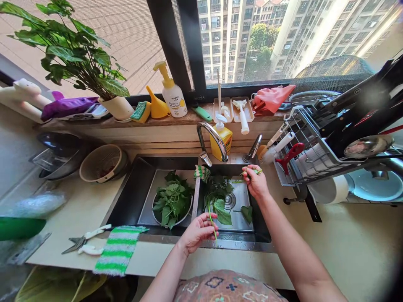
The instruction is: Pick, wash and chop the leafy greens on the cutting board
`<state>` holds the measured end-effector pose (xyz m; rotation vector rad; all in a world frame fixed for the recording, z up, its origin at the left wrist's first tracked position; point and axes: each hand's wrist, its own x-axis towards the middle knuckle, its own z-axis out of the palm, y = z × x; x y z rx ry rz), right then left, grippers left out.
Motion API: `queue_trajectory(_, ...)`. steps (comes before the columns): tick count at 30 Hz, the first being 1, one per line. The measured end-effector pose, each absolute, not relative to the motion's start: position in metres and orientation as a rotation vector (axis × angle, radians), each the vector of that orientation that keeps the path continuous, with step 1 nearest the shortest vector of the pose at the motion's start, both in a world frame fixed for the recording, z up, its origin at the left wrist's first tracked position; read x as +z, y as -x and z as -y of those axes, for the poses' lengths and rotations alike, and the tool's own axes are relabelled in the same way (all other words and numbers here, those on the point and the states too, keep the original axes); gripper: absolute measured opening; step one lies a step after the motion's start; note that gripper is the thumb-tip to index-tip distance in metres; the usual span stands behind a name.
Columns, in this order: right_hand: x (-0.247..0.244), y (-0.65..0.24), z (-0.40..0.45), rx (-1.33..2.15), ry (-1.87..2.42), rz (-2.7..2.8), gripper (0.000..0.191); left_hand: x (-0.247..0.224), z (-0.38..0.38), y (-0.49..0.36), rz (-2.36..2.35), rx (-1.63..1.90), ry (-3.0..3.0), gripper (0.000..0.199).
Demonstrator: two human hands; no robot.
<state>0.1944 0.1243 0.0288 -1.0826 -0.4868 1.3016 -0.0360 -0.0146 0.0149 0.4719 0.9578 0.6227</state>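
Here, both hands work over the right basin of a 2-basin sink set into the bench. The left hand is above the sink's front edge, pinching a long green stem between thumb and fingers; whether that stem joins the broad leaf just beyond it, I cannot tell. The right hand is over the right basin's back right corner, its fingers pressed together on a few thin stem pieces that stick out past the fingertips. Below the hands, a dark loose bunch of leafy stems lies along the left side of the right basin, and 1 single leaf lies near its right wall. In the left basin, a round bowl holds a heap of green leaves, and a small patterned cloth hangs at the back end of the divider. Left of the sink, a green-and-white striped cloth reaches over the bench's front edge, with white-handled shears beside it. A beige basket stands farther back, left of the sink, and a dish rack stands at the bench's back right.
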Motion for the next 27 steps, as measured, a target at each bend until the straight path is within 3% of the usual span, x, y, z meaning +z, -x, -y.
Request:
queue_trajectory(4, 0.025, -0.184, -0.07, 1.526, 1.199, 0.862, 0.021, 0.013, 0.008, 0.029, -1.006, 0.742, -0.46, 0.041)
queue_trajectory(8, 0.009, -0.166, -0.02, 1.63, 1.265, 1.25, 0.024, 0.012, 0.005, 0.018, -1.046, 0.779, -0.465, 0.031)
queue_trajectory(20, -0.004, -0.153, -0.003, 1.318, 1.323, 1.694, 0.009, 0.01, 0.002, 0.0, -1.109, 0.878, -0.337, 0.028)
queue_trajectory(27, -0.003, -0.152, 0.002, 1.057, 1.229, 1.799, 0.012, 0.01, 0.0, 0.002, -1.04, 0.81, -0.209, 0.028)
